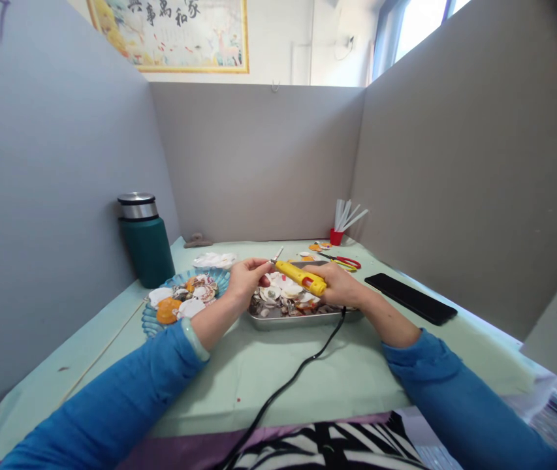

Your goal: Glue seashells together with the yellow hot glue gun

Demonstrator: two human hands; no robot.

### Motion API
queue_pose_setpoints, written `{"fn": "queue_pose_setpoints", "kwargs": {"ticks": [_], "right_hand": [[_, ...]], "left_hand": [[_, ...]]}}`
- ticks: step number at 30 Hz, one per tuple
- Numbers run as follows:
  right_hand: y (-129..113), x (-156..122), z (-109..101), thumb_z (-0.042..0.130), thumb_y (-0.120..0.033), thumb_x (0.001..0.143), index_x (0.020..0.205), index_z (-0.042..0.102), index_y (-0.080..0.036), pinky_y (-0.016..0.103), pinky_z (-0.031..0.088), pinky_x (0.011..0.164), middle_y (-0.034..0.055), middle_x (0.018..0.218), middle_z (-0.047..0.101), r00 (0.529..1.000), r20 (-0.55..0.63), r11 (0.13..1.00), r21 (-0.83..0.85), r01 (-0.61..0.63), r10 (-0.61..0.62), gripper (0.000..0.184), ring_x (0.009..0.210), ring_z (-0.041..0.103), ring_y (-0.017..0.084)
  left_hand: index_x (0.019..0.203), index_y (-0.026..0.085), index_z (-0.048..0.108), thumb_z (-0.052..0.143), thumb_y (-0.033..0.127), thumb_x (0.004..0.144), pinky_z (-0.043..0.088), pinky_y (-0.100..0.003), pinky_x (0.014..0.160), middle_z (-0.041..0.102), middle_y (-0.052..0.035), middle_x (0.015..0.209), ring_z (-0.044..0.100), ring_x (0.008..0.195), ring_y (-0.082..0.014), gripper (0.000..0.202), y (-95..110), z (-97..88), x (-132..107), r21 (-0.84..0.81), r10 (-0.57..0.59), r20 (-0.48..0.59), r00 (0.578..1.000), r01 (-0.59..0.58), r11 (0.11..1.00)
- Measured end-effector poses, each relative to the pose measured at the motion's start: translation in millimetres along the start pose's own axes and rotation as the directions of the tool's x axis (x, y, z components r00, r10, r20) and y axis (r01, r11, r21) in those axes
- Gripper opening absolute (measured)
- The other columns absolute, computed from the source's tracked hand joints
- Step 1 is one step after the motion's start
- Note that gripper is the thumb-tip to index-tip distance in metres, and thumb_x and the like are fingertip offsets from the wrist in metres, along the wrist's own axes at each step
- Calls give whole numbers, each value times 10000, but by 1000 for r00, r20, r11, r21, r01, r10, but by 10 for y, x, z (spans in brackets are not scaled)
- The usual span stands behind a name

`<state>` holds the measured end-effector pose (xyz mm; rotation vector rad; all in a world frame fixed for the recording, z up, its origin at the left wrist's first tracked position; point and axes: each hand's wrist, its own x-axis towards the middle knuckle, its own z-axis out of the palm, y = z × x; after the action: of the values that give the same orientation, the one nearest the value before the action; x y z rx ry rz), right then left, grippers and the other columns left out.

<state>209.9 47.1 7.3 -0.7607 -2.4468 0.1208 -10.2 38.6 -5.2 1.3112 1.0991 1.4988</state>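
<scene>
My right hand [339, 284] is wrapped round a yellow glue gun [302, 277], which points left, with a black cord [298, 375] running down from it. Beside the glue gun's tip, my left hand [249, 281] is closed in a pinch; what its fingers hold is too small and partly hidden to name. A thin whitish stick [278, 252] rises just past the fingertips. Below both hands stands a metal tray [302, 321] filled with shells [281, 294]. Left of my left hand is a blue scalloped dish [149, 323] with white, orange and patterned shells [168, 310].
A green flask [147, 251] stands at the left. Behind the tray are a white pile [214, 260], scissors [347, 263], loose orange and white shells [320, 246] and a red cup [336, 237] of glue sticks [344, 215]. A black phone-like slab [410, 298] lies right. Grey partitions [258, 163] surround the table.
</scene>
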Motion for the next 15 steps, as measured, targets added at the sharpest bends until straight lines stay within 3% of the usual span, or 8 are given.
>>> {"fn": "queue_pose_setpoints", "kwargs": {"ticks": [6,11,15], "right_hand": [[-54,50,0,564,-262,751,900,613,-171,231,378,564,5,707,582,957,-186,951,255,-174,225,182,597,491,121],[-125,126,79,626,-331,736,969,596,-180,219,370,499,0,703,595,925,-122,792,564,-233,359,280,545,477,97],[-208,154,112,642,-335,725,979,577,-173,215,353,455,5,703,594,928,-54,647,732,-214,368,308,499,451,81]], "left_hand": [[802,109,623,692,312,633,385,-189,425,661,-27,680,492,416,-55,273,45,38,-37,64,54,83,995,-59,996],[802,116,654,670,318,662,412,-194,428,659,-19,678,487,411,-54,247,109,93,-115,130,106,230,967,-138,982],[784,113,664,687,312,655,412,-193,425,658,-21,662,496,409,-58,238,152,120,-168,136,98,286,953,-142,981]]}}
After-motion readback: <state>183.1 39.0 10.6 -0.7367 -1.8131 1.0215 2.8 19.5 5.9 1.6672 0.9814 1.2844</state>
